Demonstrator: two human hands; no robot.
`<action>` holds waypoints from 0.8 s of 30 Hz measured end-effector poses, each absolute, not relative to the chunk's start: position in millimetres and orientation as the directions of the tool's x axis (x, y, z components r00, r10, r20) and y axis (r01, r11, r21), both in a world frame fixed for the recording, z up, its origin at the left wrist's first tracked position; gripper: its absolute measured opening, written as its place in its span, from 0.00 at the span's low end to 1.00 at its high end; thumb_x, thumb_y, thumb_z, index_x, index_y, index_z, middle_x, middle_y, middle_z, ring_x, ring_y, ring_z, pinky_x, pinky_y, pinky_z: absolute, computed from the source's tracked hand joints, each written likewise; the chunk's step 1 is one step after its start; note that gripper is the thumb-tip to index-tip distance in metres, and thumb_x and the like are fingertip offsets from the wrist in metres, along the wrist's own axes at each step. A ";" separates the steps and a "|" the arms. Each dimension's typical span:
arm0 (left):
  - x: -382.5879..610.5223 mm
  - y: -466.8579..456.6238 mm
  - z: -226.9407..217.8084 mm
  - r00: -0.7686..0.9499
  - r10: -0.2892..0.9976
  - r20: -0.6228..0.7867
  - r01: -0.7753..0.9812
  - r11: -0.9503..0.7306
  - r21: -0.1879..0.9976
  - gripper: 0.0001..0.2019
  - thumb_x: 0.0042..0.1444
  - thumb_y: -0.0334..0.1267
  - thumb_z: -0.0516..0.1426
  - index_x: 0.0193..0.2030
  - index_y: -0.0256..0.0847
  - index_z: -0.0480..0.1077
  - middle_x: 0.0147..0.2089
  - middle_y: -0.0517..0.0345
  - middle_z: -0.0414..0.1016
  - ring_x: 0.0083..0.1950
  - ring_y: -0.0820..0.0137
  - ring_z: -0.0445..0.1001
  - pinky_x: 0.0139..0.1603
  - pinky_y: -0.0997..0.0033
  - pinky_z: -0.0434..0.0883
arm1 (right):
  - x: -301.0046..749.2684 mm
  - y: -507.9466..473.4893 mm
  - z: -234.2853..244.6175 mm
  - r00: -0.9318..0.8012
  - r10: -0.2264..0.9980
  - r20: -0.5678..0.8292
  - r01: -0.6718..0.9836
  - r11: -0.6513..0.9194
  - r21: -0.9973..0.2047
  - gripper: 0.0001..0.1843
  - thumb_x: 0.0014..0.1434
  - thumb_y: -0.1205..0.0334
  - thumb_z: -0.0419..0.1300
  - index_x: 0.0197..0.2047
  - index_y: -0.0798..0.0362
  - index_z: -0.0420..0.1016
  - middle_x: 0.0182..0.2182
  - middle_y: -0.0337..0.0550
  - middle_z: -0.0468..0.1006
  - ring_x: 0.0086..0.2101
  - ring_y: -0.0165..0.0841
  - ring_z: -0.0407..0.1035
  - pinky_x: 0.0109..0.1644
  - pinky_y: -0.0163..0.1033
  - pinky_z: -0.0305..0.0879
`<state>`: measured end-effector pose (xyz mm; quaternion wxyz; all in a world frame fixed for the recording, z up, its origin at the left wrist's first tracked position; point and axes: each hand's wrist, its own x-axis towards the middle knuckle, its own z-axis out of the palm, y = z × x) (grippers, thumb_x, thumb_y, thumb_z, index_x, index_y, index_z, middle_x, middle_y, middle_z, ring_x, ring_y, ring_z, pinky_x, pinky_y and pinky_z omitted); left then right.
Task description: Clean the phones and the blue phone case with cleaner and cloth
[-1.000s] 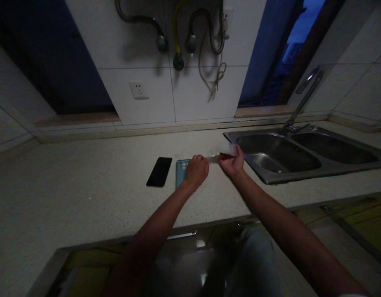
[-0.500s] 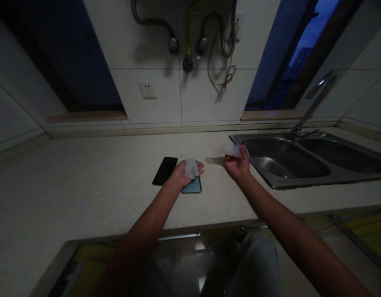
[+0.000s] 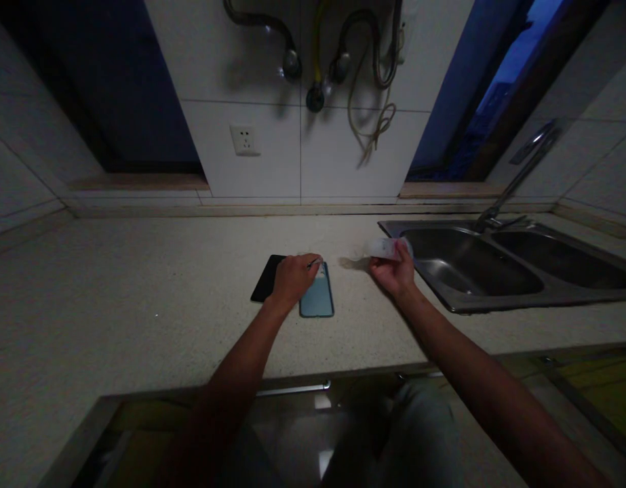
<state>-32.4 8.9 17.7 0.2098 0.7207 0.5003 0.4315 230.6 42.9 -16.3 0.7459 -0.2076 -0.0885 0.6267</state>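
My left hand [image 3: 293, 276] is palm down over the upper part of a blue-grey phone case [image 3: 317, 299], its fingers closed. A thin grey edge [image 3: 315, 262] shows at its fingertips; the rest of that folded cloth-like piece is hidden under the hand. A black phone [image 3: 264, 283] lies flat on the left, partly covered by the same hand. To the right, near the sink's edge, my right hand [image 3: 394, 271] pinches a whitish, see-through plastic wrapper [image 3: 381, 249] with a pinkish patch, held above the counter.
A pale speckled countertop [image 3: 190, 291] runs along the tiled wall. On the right is a steel double sink [image 3: 447, 305] with a curved faucet [image 3: 526, 159]. Pipes, a hanging cord [image 3: 376, 132] and a socket [image 3: 244, 139] are on the wall. A drawer handle [image 3: 295, 390] sits below the counter's front edge.
My left hand has turned from palm up, with the grey folded piece lying on it, to palm down with its fingers closed. More of the phone case shows. My right hand has barely moved.
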 end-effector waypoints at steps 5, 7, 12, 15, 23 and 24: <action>-37.1 15.8 19.7 -0.041 0.925 0.379 0.419 -0.328 0.847 0.10 0.51 0.42 0.63 0.25 0.39 0.73 0.26 0.58 0.74 0.30 0.70 0.72 0.33 0.72 0.64 | 226.0 37.9 -9.1 0.186 0.974 -0.129 -0.900 0.116 -0.419 0.05 0.56 0.64 0.65 0.34 0.49 0.72 0.28 0.31 0.80 0.29 0.30 0.76 0.26 0.35 0.70; -39.5 21.0 16.3 -0.074 0.943 0.323 0.342 -0.280 0.897 0.14 0.49 0.44 0.63 0.20 0.39 0.67 0.21 0.62 0.67 0.25 0.73 0.66 0.28 0.73 0.60 | 224.2 36.0 -6.3 0.190 0.972 -0.136 -0.899 0.117 -0.422 0.05 0.56 0.64 0.65 0.34 0.49 0.72 0.28 0.31 0.80 0.29 0.30 0.75 0.26 0.35 0.70; -39.4 24.9 18.4 -0.057 0.996 -0.069 -0.162 0.059 0.985 0.09 0.47 0.39 0.63 0.25 0.38 0.67 0.22 0.62 0.68 0.24 0.73 0.66 0.26 0.74 0.62 | 221.8 32.1 -2.5 0.203 0.969 -0.140 -0.896 0.126 -0.426 0.07 0.55 0.63 0.67 0.34 0.49 0.72 0.27 0.31 0.80 0.28 0.29 0.75 0.26 0.35 0.69; -35.8 21.4 26.9 0.104 0.944 -0.313 -0.495 0.322 0.807 0.03 0.53 0.33 0.59 0.31 0.36 0.69 0.28 0.55 0.74 0.29 0.70 0.73 0.34 0.70 0.72 | 220.9 29.6 -1.0 0.221 0.967 -0.123 -0.884 0.146 -0.444 0.09 0.53 0.62 0.69 0.35 0.49 0.71 0.28 0.30 0.80 0.28 0.29 0.75 0.25 0.33 0.68; -19.1 12.6 23.6 0.297 0.834 -0.464 -0.620 0.539 0.571 0.09 0.64 0.35 0.52 0.47 0.35 0.70 0.34 0.49 0.77 0.36 0.63 0.77 0.47 0.56 0.75 | 221.9 20.8 5.2 0.335 0.941 0.051 -0.744 0.298 -0.599 0.12 0.51 0.58 0.71 0.37 0.46 0.73 0.33 0.29 0.80 0.32 0.26 0.75 0.30 0.31 0.71; -16.8 11.9 22.5 0.299 0.833 -0.465 -0.625 0.539 0.564 0.10 0.64 0.35 0.52 0.48 0.35 0.69 0.34 0.49 0.77 0.37 0.63 0.77 0.48 0.56 0.74 | 220.8 19.2 6.5 0.354 0.931 0.088 -0.709 0.328 -0.624 0.13 0.51 0.57 0.71 0.37 0.45 0.73 0.33 0.29 0.80 0.33 0.27 0.75 0.32 0.31 0.72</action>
